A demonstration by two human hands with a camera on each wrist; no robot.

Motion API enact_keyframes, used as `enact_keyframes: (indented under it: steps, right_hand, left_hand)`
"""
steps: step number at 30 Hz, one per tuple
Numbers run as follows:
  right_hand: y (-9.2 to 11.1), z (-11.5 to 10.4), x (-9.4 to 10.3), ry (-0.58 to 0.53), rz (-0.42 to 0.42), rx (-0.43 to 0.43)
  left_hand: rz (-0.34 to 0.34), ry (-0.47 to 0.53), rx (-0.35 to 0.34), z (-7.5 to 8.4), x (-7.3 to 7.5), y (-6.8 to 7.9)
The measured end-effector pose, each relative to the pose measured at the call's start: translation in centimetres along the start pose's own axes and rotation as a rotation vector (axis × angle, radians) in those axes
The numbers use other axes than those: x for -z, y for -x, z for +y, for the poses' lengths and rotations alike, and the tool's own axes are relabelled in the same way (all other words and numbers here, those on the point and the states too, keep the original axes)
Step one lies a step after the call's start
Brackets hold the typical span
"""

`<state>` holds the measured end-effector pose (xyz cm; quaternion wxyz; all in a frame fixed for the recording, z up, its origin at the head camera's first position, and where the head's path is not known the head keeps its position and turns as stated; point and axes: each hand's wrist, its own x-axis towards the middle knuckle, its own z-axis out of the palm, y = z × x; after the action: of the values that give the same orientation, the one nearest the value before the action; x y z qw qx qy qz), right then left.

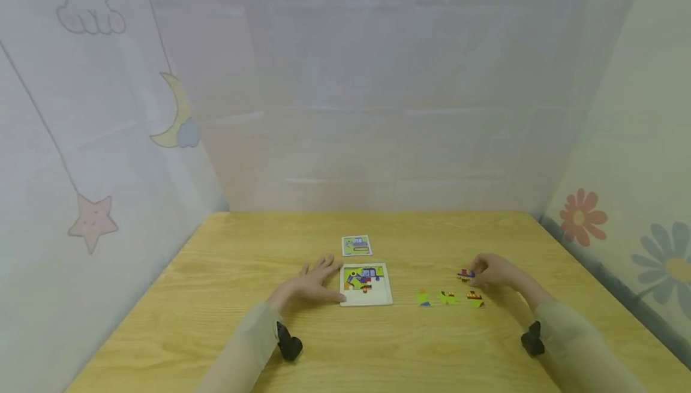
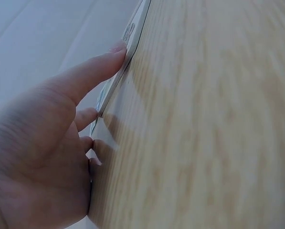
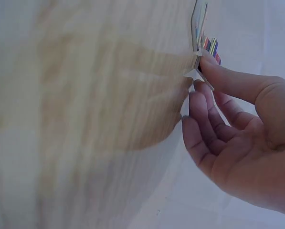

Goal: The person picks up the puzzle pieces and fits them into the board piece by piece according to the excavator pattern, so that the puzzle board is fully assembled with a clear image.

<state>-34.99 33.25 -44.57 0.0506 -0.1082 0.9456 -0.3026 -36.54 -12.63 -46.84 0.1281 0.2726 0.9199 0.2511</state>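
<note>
A square jigsaw board (image 1: 378, 299) lies on the table, its upper part filled with a picture of a blue vehicle on green and its lower part pale. At its left edge rests my left hand (image 1: 312, 285), fingers spread, thumb (image 2: 114, 53) on the near-left corner. Over to the right, my right hand (image 1: 498, 272) pinches a red, blue and yellow jigsaw piece (image 1: 465, 275) between thumb and fingers. In the right wrist view this piece (image 3: 212, 47) shows at the thumb tip. The other right fingers are curled beneath, near the tabletop.
Several loose jigsaw pieces (image 1: 447, 297) lie between the board and my right hand, mostly green with dark and red parts. Behind the board is a small picture card (image 1: 356, 245) with a similar vehicle. Printed cloth walls (image 1: 378, 141) enclose the wooden table (image 1: 378, 357).
</note>
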Motion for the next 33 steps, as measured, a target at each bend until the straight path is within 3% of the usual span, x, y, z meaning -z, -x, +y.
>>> enact_keyframes:
  steps: [11,19,33]
  right_hand:
    - [0.5,0.1,0.3,-0.201,-0.021,0.063]
    - [-0.7,-2.2,-0.3,-0.291,0.025,0.04]
    - [-2.1,-5.0,-2.3,-0.37,0.037,0.087]
  left_hand:
    - [-0.014,0.013,-0.014,0.2,-0.5,0.2]
    - [-0.016,0.003,-0.019,0.0,-0.2,0.3]
    - [-0.006,0.002,-0.016,0.1,-0.4,0.4]
